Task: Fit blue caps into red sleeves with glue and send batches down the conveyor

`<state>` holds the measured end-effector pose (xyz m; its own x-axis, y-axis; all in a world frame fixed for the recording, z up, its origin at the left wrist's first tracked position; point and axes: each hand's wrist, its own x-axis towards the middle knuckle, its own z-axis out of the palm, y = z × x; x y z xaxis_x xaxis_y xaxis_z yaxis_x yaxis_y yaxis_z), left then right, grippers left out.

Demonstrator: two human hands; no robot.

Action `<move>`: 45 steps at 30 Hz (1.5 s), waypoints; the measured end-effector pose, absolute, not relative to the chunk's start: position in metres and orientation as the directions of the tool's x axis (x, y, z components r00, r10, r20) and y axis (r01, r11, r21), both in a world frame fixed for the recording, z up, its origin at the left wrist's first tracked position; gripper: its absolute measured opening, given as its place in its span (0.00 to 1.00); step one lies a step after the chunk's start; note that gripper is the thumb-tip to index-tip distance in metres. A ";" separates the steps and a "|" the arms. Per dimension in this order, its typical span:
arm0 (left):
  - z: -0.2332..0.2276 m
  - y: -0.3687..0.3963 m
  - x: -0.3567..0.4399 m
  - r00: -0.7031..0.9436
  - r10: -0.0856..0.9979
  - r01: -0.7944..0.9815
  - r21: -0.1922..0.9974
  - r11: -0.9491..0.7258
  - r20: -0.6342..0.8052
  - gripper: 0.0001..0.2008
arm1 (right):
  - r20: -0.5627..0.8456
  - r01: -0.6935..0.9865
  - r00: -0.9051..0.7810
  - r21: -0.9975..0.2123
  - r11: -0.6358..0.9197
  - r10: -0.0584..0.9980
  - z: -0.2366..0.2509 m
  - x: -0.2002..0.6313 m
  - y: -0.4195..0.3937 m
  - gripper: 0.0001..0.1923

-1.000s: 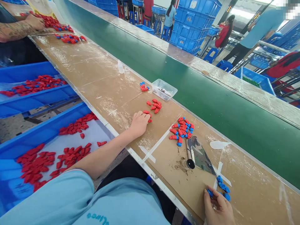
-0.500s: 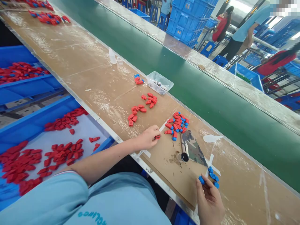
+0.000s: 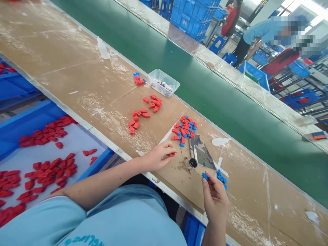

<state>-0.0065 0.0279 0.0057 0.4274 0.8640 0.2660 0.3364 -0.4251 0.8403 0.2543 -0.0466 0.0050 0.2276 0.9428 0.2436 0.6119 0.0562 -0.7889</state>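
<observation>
My left hand (image 3: 161, 156) pinches a small red plastic piece (image 3: 172, 154) over the cardboard-covered bench. Between the thumb and fingers of my right hand (image 3: 215, 193) is a small blue plastic piece (image 3: 204, 176). Several more blue pieces (image 3: 221, 178) lie just beyond that hand. A small round container with a dark top (image 3: 192, 163) rests between my hands, against a camouflage-patterned cloth (image 3: 205, 153). Beyond my left hand is a pile of red pieces joined with blue ones (image 3: 185, 130). Loose red pieces (image 3: 137, 119) are scattered farther left.
A clear plastic tray (image 3: 164, 83) with small parts sits by the green conveyor belt (image 3: 194, 82). A white bottle (image 3: 103, 48) lies farther up the bench. Blue crates (image 3: 94, 163) of red pieces stand at my left. Other people are across the belt.
My view has swung to the right, so the bench things appear shifted left. My right hand has come slightly nearer my left, still with the blue piece; the left keeps the red piece.
</observation>
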 end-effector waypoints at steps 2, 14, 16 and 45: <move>0.003 0.025 0.000 0.431 0.861 0.303 0.855 -0.421 0.271 0.13 | 0.272 0.643 0.175 -0.759 0.099 0.946 0.008 0.252 -0.043 0.15; -0.017 0.017 0.013 0.466 0.826 0.255 0.845 -0.470 0.318 0.11 | 0.356 0.807 0.032 -0.561 0.186 0.934 0.029 0.238 -0.026 0.11; -0.019 0.017 0.013 0.474 0.818 0.245 0.843 -0.478 0.326 0.10 | 0.423 0.841 -0.031 -0.479 0.253 0.905 0.032 0.237 -0.023 0.11; -0.011 0.015 0.014 0.400 0.880 0.127 0.936 -0.329 0.256 0.10 | 0.358 0.830 0.022 -0.527 0.182 0.933 0.024 0.243 -0.011 0.15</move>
<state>0.0138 0.0154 -0.0110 0.4001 0.8801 0.2556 0.1268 -0.3294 0.9356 0.2425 -0.0114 0.0235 0.0223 0.9334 0.3582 0.8301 0.1824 -0.5270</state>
